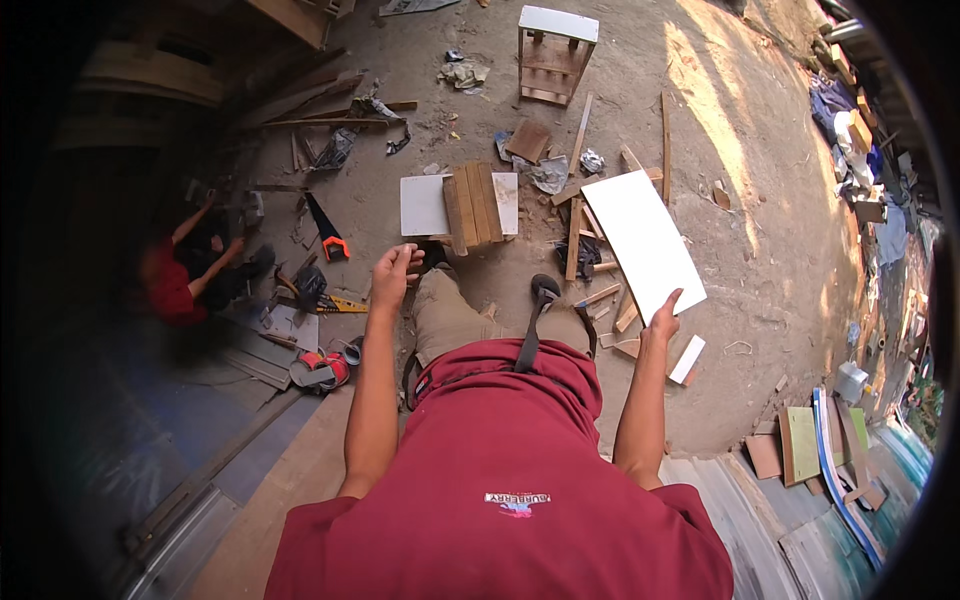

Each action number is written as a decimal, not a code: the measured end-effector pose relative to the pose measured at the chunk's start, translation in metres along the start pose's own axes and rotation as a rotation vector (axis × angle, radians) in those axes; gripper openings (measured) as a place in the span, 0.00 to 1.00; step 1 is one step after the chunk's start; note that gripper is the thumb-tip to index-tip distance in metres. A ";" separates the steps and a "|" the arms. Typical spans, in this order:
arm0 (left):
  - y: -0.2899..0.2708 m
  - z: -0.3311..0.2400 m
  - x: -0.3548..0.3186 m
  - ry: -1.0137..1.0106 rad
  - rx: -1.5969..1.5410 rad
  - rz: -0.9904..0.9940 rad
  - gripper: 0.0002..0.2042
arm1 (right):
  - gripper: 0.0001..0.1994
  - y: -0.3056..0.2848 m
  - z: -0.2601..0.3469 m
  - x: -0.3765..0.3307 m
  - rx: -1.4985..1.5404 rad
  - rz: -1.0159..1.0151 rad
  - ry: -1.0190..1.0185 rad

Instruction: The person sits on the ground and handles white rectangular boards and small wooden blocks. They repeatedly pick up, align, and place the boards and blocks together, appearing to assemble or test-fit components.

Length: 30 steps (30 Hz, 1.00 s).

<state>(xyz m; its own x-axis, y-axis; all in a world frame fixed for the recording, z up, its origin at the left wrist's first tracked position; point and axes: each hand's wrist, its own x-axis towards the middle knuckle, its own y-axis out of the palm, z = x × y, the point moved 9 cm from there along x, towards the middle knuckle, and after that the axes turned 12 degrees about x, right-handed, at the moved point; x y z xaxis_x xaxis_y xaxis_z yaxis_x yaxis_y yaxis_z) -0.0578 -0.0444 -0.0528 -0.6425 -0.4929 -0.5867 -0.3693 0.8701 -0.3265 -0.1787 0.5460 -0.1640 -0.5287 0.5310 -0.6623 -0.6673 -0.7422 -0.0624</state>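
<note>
My right hand (662, 318) grips the near end of a white rectangular board (645, 245), its thumb on the top face. The board is tilted out to the right, above scattered wood offcuts. My left hand (393, 275) is raised over my left knee with the fingers curled together; whatever they may hold is too small to make out. Just beyond it, brown wooden planks (472, 205) lie side by side across a low white-topped stool (422, 206).
A white-topped wooden stool (558, 55) stands farther off. To the left lie a handsaw (325, 228) with an orange-black handle, a yellow tool (345, 304) and a red-black power tool (322, 370). A person in red (180, 280) is at far left. Sticks (574, 238) litter the ground.
</note>
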 end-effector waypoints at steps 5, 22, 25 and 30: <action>0.022 0.076 0.069 -0.134 0.134 0.261 0.16 | 0.52 -0.007 -0.092 -0.057 -0.023 -0.245 0.050; 0.116 0.248 0.381 0.512 0.568 -0.322 0.38 | 0.37 0.271 -0.339 0.156 0.055 0.225 -0.131; 0.131 0.199 0.352 0.695 0.545 -0.351 0.37 | 0.32 0.289 -0.317 0.133 0.181 0.409 -0.254; 0.134 0.192 0.319 0.763 0.415 -0.344 0.35 | 0.25 0.270 -0.310 0.103 0.324 0.524 -0.312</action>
<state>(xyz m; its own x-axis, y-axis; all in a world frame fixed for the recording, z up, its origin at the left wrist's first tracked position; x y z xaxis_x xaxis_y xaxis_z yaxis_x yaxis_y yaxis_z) -0.1832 -0.0834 -0.4261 -0.8636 -0.4674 0.1890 -0.4468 0.5357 -0.7165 -0.2507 0.2736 -0.4801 -0.9181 0.2646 -0.2952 -0.3800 -0.7993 0.4654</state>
